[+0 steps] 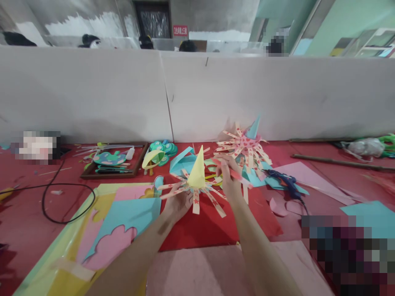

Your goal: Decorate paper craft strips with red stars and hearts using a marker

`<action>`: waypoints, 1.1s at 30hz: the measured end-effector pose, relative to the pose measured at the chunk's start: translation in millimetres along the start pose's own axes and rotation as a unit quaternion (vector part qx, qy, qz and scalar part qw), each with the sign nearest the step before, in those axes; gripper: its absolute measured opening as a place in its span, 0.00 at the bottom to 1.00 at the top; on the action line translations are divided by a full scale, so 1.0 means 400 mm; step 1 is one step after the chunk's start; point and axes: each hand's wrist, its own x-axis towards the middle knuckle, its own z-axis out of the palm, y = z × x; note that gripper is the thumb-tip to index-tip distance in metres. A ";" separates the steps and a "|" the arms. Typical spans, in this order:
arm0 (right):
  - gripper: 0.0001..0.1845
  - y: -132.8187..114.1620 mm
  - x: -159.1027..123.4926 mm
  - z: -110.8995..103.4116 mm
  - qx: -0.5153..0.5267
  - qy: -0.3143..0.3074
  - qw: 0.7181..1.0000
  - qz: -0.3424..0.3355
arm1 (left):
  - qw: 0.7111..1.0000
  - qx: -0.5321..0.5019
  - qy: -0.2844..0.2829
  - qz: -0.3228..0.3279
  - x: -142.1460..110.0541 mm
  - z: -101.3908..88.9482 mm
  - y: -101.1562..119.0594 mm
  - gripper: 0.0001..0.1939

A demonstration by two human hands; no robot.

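Two forearms [257, 242]; I see the left hand [181, 203] holding a yellow cone [196, 174] from beneath, the right hand [228, 184] gripping perhaps a pen [242, 179]

On the near side of the left hand [182, 200] and the spread strips of the paper craft [196, 174] it holds, a hand could pass low over the red sheet [210, 236], between the forearms [137, 246]. Just beyond the grip, the folded blue paper [179, 165] and the pink craft [247, 143] stand in the way, backed by the white board [123, 90]. Right of the right hand [227, 170], the glue gun [282, 181] obstructs a low sweep; leftward, the flat blue sheet [129, 213] can be crossed from above.
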 end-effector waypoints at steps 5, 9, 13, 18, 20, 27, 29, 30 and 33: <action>0.08 0.016 -0.013 0.046 0.021 0.025 0.998 -0.048 | 1.000 0.009 -0.026 -0.004 -0.003 0.000 0.005 0.10; 0.08 0.038 -0.009 0.065 -0.053 0.011 0.996 -0.072 | 0.999 0.019 -0.044 -0.004 -0.005 -0.001 0.004 0.12; 0.08 0.066 -0.003 0.065 0.009 0.009 1.000 0.027 | 0.998 0.024 -0.050 -0.010 -0.007 0.000 0.002 0.11; 0.13 0.078 0.003 0.057 0.043 -0.014 0.998 0.051 | 0.999 0.022 -0.046 -0.011 -0.014 0.016 0.002 0.10; 0.14 0.077 0.008 0.053 0.053 0.009 0.997 0.054 | 0.999 0.020 -0.044 -0.003 -0.016 0.025 0.005 0.10; 0.15 0.081 0.027 0.022 0.055 0.099 0.993 0.042 | 0.999 0.019 -0.016 0.024 0.018 0.071 0.002 0.11; 0.15 0.084 0.030 0.011 0.046 0.110 0.992 0.034 | 0.999 0.024 -0.013 0.021 0.041 0.100 -0.014 0.11; 0.15 0.085 0.032 0.006 0.043 0.113 0.992 0.035 | 0.999 0.025 -0.016 0.021 0.054 0.117 -0.024 0.11; 0.15 0.089 0.037 -0.010 0.039 0.117 0.991 0.041 | 0.999 0.024 -0.033 0.003 0.089 0.169 -0.054 0.13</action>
